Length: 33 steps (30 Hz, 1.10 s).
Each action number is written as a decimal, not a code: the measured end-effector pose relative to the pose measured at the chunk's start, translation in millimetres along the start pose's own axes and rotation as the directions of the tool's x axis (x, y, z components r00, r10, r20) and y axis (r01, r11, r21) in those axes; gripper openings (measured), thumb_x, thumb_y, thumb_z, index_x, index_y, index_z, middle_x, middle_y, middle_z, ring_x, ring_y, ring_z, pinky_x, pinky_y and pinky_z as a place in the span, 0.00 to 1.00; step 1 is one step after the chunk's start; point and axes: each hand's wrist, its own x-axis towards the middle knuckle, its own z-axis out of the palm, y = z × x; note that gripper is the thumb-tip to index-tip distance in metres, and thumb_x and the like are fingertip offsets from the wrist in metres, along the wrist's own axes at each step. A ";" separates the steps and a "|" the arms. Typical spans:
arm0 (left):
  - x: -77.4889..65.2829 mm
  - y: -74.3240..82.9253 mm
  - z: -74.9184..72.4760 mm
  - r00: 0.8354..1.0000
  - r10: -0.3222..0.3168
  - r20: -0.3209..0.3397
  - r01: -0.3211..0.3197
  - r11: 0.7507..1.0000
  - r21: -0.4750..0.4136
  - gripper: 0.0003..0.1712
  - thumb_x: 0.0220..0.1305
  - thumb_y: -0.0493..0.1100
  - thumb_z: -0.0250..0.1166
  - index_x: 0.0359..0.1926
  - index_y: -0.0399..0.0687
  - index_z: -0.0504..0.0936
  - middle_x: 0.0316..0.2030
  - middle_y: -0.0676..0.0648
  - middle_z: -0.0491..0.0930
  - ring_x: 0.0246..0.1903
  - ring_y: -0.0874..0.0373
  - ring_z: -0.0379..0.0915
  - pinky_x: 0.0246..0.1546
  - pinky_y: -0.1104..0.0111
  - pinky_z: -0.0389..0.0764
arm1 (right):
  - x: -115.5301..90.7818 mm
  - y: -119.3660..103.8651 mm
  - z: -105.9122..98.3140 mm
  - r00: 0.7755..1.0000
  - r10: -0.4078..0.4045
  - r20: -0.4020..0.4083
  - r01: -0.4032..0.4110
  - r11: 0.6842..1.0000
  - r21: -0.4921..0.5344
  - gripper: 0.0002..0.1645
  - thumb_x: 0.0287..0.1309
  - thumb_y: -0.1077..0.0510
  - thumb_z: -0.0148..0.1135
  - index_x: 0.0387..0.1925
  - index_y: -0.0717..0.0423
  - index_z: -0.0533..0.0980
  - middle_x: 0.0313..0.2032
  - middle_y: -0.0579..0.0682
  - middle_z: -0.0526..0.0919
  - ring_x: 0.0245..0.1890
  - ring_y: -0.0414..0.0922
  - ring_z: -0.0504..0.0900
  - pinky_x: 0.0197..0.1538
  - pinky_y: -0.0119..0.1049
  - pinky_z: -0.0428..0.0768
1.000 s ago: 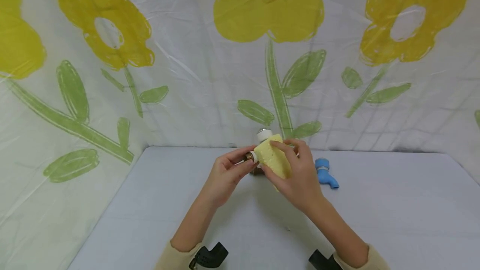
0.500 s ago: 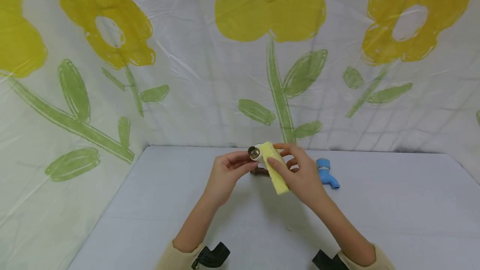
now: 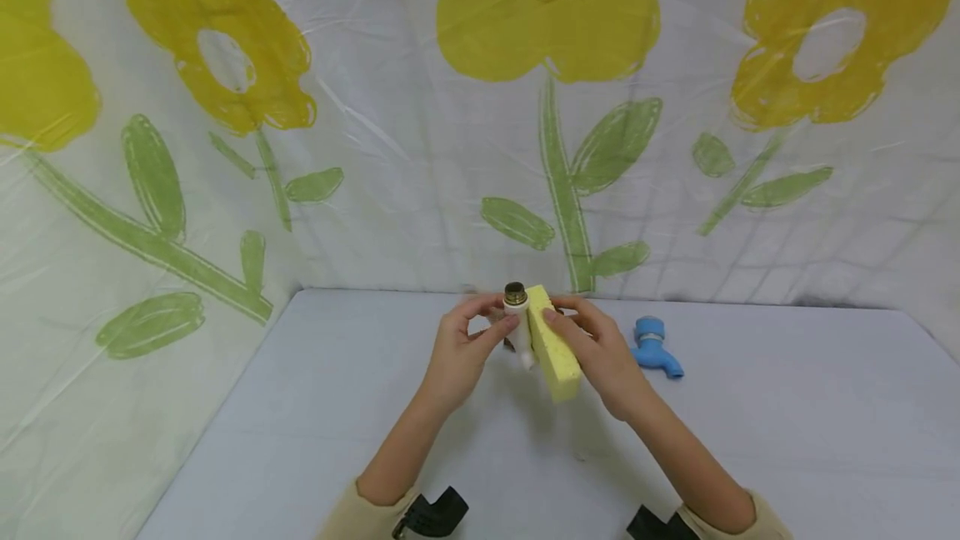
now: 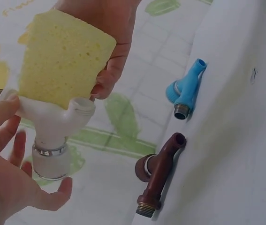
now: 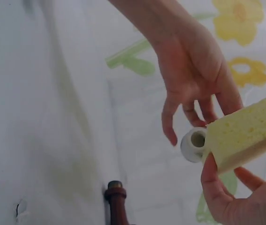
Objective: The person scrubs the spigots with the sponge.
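My left hand (image 3: 459,352) pinches a white plastic water tap (image 4: 50,119) near its metal threaded end, thumb on the near side. In the head view that threaded end points up, the spout down. The tap's round white knob hangs below its body in the left wrist view. A thick yellow sponge (image 3: 555,348) is gripped between the thumb and fingers of my right hand (image 3: 606,361). Its flat side lies along the right of the tap in the head view. In the right wrist view the sponge (image 5: 247,133) overlaps part of the tap's spout.
On the white table (image 3: 300,407), a blue tap (image 3: 652,348) lies right of my hands. A dark brown tap (image 4: 161,173) lies behind my hands, mostly hidden in the head view. A flower-printed sheet (image 3: 405,190) hangs along the table's back edge.
My left hand has turned the white tap, so its threaded end swings from pointing left to pointing up. The sponge has tilted from its broad face showing to its narrow side.
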 end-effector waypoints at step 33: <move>-1.2 -3.4 -1.7 0.990 -0.075 0.122 0.074 0.997 0.014 0.09 0.67 0.34 0.73 0.45 0.33 0.89 0.71 0.40 0.70 0.65 0.45 0.74 0.50 0.72 0.82 | 2.3 -8.3 -13.0 0.999 -0.009 -0.049 0.015 0.991 0.134 0.27 0.82 0.47 0.47 0.68 0.62 0.69 0.38 0.49 0.82 0.30 0.41 0.83 0.33 0.35 0.85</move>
